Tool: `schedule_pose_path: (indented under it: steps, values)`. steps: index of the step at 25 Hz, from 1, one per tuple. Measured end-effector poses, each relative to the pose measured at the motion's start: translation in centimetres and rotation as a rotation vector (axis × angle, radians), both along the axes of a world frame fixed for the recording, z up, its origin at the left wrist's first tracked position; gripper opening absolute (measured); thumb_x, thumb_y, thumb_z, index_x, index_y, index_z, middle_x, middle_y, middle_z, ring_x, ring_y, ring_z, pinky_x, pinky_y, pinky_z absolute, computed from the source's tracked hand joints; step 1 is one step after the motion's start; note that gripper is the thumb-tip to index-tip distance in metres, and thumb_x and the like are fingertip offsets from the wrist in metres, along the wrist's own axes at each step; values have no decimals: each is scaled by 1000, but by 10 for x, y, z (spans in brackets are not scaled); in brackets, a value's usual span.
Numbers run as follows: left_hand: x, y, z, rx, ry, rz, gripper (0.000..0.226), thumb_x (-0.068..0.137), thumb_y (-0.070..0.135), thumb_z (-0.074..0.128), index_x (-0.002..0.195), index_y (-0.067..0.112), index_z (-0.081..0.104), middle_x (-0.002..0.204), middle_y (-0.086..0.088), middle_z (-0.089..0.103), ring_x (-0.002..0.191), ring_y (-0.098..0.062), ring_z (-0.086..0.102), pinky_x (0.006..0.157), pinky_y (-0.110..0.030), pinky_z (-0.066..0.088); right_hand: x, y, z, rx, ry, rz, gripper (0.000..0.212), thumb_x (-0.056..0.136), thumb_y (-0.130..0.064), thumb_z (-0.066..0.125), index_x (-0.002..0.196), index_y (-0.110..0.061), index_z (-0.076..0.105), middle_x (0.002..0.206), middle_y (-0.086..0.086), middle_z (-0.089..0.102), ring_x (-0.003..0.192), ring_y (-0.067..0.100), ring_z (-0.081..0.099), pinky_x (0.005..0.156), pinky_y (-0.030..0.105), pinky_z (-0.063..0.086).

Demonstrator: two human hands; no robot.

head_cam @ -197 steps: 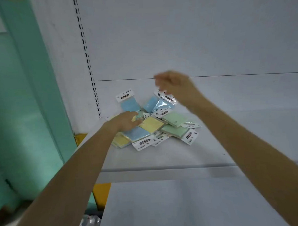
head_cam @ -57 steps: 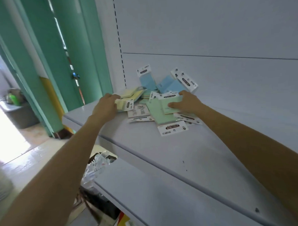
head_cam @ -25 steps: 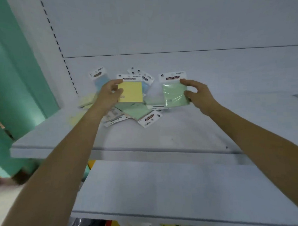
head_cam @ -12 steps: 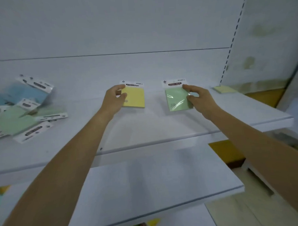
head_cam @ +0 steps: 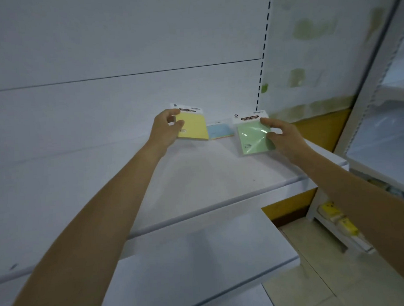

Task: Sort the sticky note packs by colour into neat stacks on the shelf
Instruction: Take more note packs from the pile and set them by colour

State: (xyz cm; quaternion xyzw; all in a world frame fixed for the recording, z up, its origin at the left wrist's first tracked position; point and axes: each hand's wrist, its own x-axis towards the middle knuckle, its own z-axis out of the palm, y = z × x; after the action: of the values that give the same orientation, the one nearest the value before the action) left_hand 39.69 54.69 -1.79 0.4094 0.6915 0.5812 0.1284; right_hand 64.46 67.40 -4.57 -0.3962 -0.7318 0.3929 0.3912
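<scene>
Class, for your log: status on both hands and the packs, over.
Left hand grips yellow pack. Right hand grips green pack. Blue pack on shelf between them. Nothing blocking.

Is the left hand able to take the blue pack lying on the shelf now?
Probably not yet: the left hand is full, gripping the yellow pack. The blue pack lies close beside it, uncovered.

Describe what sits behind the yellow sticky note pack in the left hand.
A flat blue sticky note pack lies on the white shelf; the yellow sticky note pack covers its left edge.
</scene>
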Motion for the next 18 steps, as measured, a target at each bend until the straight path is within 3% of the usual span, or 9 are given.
schedule_pose_path:
  steps: [1,3,5,7,10,13,18]
  values:
    - [3,16,2,5,-15,-20,33,88,5,55,121,7,55,112,-12,49,108,-28,53,84,-35,51,5,9,1,1,-1,-21,44,89,0,41,125,-21,54,116,-4,48,92,13,50,60,9,41]
    - [9,51,7,22,-51,-69,34,87,5,56,120,7,54,107,-9,46,98,-26,54,66,-24,53,17,26,3,9,4,-53,45,88,3,41,126,-17,54,115,-1,49,87,12,51,56,3,42]
    - [21,85,10,1,-86,-100,35,86,5,57,121,6,53,100,-7,48,79,-19,55,47,-13,47,34,44,6,-3,10,-85,46,87,6,40,126,-15,53,113,1,50,79,6,51,52,1,42]
    - [40,116,10,-35,-143,-131,36,87,4,56,123,4,50,85,-4,49,59,-13,51,41,-11,44,51,61,6,-14,33,-127,46,87,7,40,126,-13,53,112,1,51,77,4,51,53,1,42]
    - [66,155,9,-87,-284,-207,41,88,-3,50,128,2,46,93,-9,47,62,-13,49,51,-17,49,72,85,8,17,41,-160,45,87,7,39,126,-11,53,111,1,49,86,12,51,55,-2,41]
    - [89,183,3,-143,-324,-260,47,87,-9,49,132,-2,40,107,-13,40,88,-21,50,65,-23,53,85,107,7,-1,23,-142,45,88,4,39,126,-15,53,114,-2,46,99,15,47,71,13,45]
    - [105,210,-13,-235,-189,-185,48,85,-8,52,131,-5,42,115,-17,47,82,-25,57,80,-31,51,96,130,2,-37,12,-53,43,90,1,39,127,-18,52,117,-4,45,98,13,48,52,1,45]
